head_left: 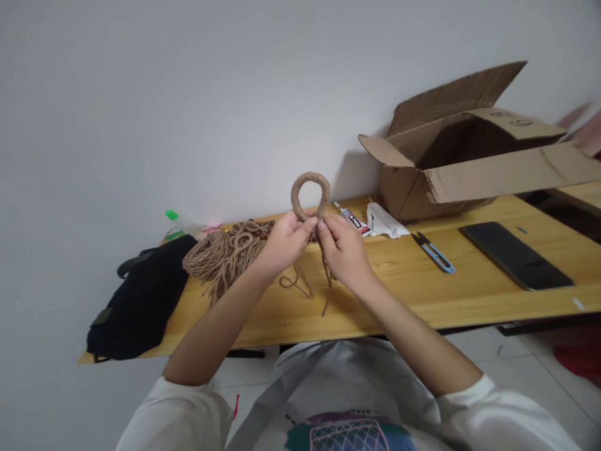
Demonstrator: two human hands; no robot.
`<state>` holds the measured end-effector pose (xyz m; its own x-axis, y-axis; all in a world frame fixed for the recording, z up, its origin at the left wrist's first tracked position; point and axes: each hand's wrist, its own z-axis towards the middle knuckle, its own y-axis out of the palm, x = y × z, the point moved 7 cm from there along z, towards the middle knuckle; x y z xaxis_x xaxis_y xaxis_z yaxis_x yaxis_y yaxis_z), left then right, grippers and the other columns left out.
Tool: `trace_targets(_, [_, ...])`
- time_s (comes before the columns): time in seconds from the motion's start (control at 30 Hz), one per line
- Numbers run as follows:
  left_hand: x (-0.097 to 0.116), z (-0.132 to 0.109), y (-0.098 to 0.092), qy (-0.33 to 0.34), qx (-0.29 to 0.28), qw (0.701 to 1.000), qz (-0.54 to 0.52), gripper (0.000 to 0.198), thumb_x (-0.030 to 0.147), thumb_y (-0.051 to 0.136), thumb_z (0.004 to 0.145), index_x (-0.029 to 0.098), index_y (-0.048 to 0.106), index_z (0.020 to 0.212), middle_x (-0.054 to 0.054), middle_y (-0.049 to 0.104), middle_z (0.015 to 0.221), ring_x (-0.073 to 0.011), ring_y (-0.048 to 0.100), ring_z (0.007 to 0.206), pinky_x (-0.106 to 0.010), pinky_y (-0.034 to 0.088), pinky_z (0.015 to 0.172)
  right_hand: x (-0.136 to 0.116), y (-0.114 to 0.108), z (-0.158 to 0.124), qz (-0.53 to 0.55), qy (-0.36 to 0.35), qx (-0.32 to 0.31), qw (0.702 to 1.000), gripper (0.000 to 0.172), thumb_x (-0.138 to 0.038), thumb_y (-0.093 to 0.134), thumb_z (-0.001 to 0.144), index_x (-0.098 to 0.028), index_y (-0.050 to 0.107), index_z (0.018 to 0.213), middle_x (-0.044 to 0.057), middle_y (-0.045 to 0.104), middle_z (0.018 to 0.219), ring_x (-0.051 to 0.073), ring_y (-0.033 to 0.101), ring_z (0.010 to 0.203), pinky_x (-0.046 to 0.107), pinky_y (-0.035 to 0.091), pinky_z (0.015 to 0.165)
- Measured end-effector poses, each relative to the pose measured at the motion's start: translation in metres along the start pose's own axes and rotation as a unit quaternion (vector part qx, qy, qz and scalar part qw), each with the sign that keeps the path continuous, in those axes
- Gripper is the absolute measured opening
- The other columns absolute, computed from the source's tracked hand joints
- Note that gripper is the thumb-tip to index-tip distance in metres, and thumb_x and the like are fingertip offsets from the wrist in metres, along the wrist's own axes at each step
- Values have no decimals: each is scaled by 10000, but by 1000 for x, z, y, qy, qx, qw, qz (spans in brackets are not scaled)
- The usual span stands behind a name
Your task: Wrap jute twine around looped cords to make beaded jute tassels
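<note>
Between my two hands a loop of wrapped jute cord [310, 176] stands upright above the table. My left hand [287, 241] pinches the loop's base from the left. From the right, my right hand [344, 247] pinches the same base, the two thumbs almost touching. Loose cord ends [327, 275] dangle below my fingers, and one thin strand curls over the tabletop. Behind and left of my left hand lies a heap of jute cord [211, 254], with some small brown beads along its far side.
On the wooden table [399, 300] lie a glue tube [355, 220], a white tissue [385, 220], blue thread snips [434, 252] and a black phone [516, 255]. An opened cardboard box [408, 188] stands at the back right. A black cloth bag [145, 300] rests at the left end.
</note>
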<state>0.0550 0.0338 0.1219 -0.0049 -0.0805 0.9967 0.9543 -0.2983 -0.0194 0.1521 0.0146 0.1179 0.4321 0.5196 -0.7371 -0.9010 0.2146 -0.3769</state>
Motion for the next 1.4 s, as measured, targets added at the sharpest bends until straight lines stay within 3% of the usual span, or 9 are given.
trace_targets(0.2, [12,12,-6,-17,15,1000,12,209,320,624,812,164,488,791,124,295,418,-16,222,321,-161,153,348,-21,-1,25,-242,-40,-74,967,335,-255,325,939,-108,623,983,135,608,897,213,528,761,297,348,648])
trace_targets(0.33, [17,24,-14,-16,25,1000,5,187,295,623,821,163,497,776,124,278,412,-12,210,310,-150,147,334,-14,-10,50,-239,-102,-181,948,319,-270,375,930,-109,651,932,116,636,884,196,551,783,287,357,693])
trace_targets(0.43, [26,30,-24,-6,34,999,7,222,337,638,812,143,542,763,119,248,414,-9,210,315,-148,157,333,40,-36,67,-294,4,-179,939,358,-293,390,928,-105,685,855,120,667,812,208,583,772,294,365,688])
trace_targets(0.53, [43,32,-42,17,73,997,13,209,324,628,821,138,554,760,113,225,431,-4,206,320,-144,158,337,111,-63,59,-405,189,-179,876,250,-222,523,850,-51,696,906,212,677,920,245,608,848,309,372,691])
trace_targets(0.6, [53,32,-55,25,106,994,24,186,299,608,837,136,550,771,109,214,453,1,209,328,-136,161,350,139,-70,47,-414,220,-188,863,273,-205,569,827,-18,681,990,254,663,977,246,616,878,310,376,684])
trace_targets(0.9, [80,30,-90,74,148,980,107,169,289,539,876,162,519,768,89,208,441,-33,187,373,-172,189,378,185,-61,27,-445,303,-210,817,283,-296,562,870,-91,648,1046,170,661,1035,225,636,916,336,477,751])
trace_targets(1.0, [77,27,-98,76,142,981,104,175,305,542,875,185,502,755,92,205,414,-45,153,379,-197,167,372,189,-59,28,-456,312,-210,807,278,-316,556,888,-119,619,1073,104,652,1057,188,630,932,355,509,796])
trace_targets(1.2, [75,18,-116,74,169,980,69,204,210,490,890,183,532,692,84,233,370,-57,153,347,-225,109,365,172,-72,22,-504,275,-153,805,329,-179,389,919,-52,606,1131,219,619,1118,280,621,1007,316,459,728])
trace_targets(1.4, [93,0,-142,123,235,961,77,299,167,426,926,156,542,650,77,240,367,-44,176,306,-244,75,357,101,-81,1,-539,127,-82,829,357,-234,399,896,-91,547,1187,197,590,1099,276,616,881,308,402,617])
